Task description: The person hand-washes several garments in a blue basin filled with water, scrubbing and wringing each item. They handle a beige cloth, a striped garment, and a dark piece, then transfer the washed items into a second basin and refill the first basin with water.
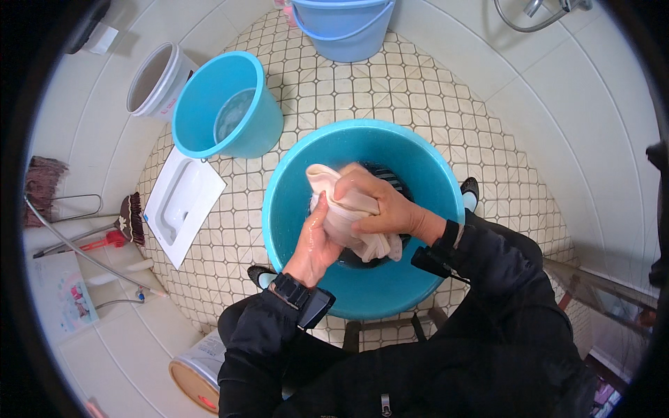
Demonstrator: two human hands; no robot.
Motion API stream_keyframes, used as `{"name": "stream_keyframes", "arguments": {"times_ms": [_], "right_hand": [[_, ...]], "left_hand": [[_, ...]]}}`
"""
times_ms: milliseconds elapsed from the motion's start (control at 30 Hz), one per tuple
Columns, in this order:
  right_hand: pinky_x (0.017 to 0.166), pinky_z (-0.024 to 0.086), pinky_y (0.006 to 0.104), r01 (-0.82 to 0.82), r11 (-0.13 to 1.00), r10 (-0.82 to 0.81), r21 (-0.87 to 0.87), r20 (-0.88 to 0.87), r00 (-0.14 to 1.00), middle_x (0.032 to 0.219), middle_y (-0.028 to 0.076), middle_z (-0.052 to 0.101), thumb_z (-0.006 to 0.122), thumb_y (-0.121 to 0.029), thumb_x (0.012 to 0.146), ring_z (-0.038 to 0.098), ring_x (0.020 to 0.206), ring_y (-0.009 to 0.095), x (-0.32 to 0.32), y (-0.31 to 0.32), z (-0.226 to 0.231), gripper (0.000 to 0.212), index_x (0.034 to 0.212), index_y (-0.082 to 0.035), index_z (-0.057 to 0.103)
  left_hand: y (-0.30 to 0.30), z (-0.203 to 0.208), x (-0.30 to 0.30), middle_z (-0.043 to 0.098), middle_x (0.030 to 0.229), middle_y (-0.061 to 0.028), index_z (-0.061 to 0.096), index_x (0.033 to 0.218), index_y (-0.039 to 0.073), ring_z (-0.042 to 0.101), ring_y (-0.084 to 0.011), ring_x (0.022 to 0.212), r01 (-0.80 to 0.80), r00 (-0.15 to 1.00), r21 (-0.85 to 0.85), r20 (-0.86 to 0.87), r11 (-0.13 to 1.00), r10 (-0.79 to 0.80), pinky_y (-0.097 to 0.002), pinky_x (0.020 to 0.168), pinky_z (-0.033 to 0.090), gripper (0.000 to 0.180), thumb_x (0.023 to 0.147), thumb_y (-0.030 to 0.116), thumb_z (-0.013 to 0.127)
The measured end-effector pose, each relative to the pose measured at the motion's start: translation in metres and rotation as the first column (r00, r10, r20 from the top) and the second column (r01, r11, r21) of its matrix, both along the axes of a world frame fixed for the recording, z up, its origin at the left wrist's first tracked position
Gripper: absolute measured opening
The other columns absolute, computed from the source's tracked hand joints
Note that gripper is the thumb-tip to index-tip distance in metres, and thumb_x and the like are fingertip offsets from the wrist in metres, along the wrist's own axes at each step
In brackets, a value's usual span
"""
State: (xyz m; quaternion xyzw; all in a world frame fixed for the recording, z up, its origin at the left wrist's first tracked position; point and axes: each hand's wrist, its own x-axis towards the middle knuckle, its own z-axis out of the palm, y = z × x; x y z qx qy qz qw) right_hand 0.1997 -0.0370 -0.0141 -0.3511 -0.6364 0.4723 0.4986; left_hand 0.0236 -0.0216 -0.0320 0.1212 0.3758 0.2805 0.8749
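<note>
Over a large teal basin point(362, 299), both my hands grip one wet, pale pink piece of cloth point(346, 221), bunched and folded. My left hand point(315, 244) presses it from the left, thumb up along its side. From the right, my right hand point(383, 202) wraps its fingers over the upper part of the cloth. A folded end sticks up at the upper left and a loose edge hangs at the lower right. Beneath my hands, dark striped fabric point(394, 180) lies in the basin, partly hidden by them.
A smaller turquoise bucket point(268, 125) holding some water stands at the upper left, beside a white bucket point(150, 83). A blue bucket point(348, 31) with a handle stands at the far side. Left are a white squat toilet point(185, 209) and a brush point(130, 219). Tiled walls curve around.
</note>
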Motion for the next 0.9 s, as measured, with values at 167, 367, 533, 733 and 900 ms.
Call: {"name": "stream_keyframes", "arguments": {"times_ms": [167, 367, 533, 733, 900], "right_hand": [[0.097, 0.039, 0.0355, 0.04, 0.974, -0.063, -0.224, -0.098, 0.993, 0.124, 0.011, 0.045, 0.072, -0.048, 0.077, 0.046, 0.113, 0.021, 0.0, -0.003, -0.039, 0.073, 0.128, -0.01, 0.037], [0.1, 0.039, 0.0373, -0.231, 0.647, -0.178, -0.727, -0.438, 0.881, 0.129, 0.01, 0.05, 0.043, -0.071, 0.084, 0.047, 0.12, 0.023, -0.009, -0.019, -0.049, 0.082, 0.139, -0.01, 0.036], [0.103, 0.04, 0.0384, -0.354, 0.503, -0.407, -0.788, -0.577, 0.708, 0.139, 0.006, 0.046, 0.042, -0.073, 0.082, 0.044, 0.126, 0.021, -0.016, -0.024, -0.024, 0.083, 0.14, -0.014, 0.038], [0.099, 0.044, 0.0357, -0.23, 0.705, -0.294, -0.671, -0.572, 0.766, 0.129, 0.011, 0.051, 0.062, -0.042, 0.088, 0.052, 0.116, 0.022, -0.008, -0.011, 0.0, 0.062, 0.134, -0.006, 0.042], [0.092, 0.046, 0.0302, 0.004, 0.836, -0.134, -0.549, -0.198, 0.971, 0.118, 0.007, 0.055, 0.077, -0.024, 0.078, 0.054, 0.107, 0.015, -0.009, -0.006, 0.014, 0.06, 0.126, -0.003, 0.047]], "left_hand": [[0.01, -0.003, -0.003, 0.052, 0.13, -0.0113, 0.04, 0.136, 0.01, 0.052, -0.0281, 0.118, -0.132, 0.991, 0.034, 0.007, 0.991, 0.132, -0.0435, 0.097, 0.044, 0.053, 0.092, 0.031, 0.06], [0.012, 0.008, -0.001, 0.054, 0.127, -0.0121, 0.042, 0.134, 0.007, 0.054, -0.0279, 0.115, -0.237, 0.972, 0.133, 0.038, 0.962, 0.234, -0.0421, 0.095, 0.046, 0.051, 0.091, 0.028, 0.062], [0.011, 0.021, 0.011, 0.055, 0.125, -0.0116, 0.043, 0.132, 0.004, 0.055, -0.0256, 0.112, -0.259, 0.961, 0.214, -0.042, 0.942, 0.273, -0.0408, 0.094, 0.047, 0.048, 0.092, 0.022, 0.062], [0.003, 0.022, 0.01, 0.056, 0.125, -0.0095, 0.048, 0.129, 0.003, 0.055, -0.0202, 0.112, -0.129, 0.973, 0.311, -0.142, 0.942, 0.18, -0.0335, 0.095, 0.044, 0.042, 0.091, 0.016, 0.062], [-0.001, 0.015, 0.004, 0.055, 0.126, -0.0086, 0.046, 0.131, 0.005, 0.054, -0.0221, 0.115, -0.184, 0.98, 0.219, -0.039, 0.958, 0.197, -0.0361, 0.099, 0.042, 0.042, 0.093, 0.017, 0.059]]}}
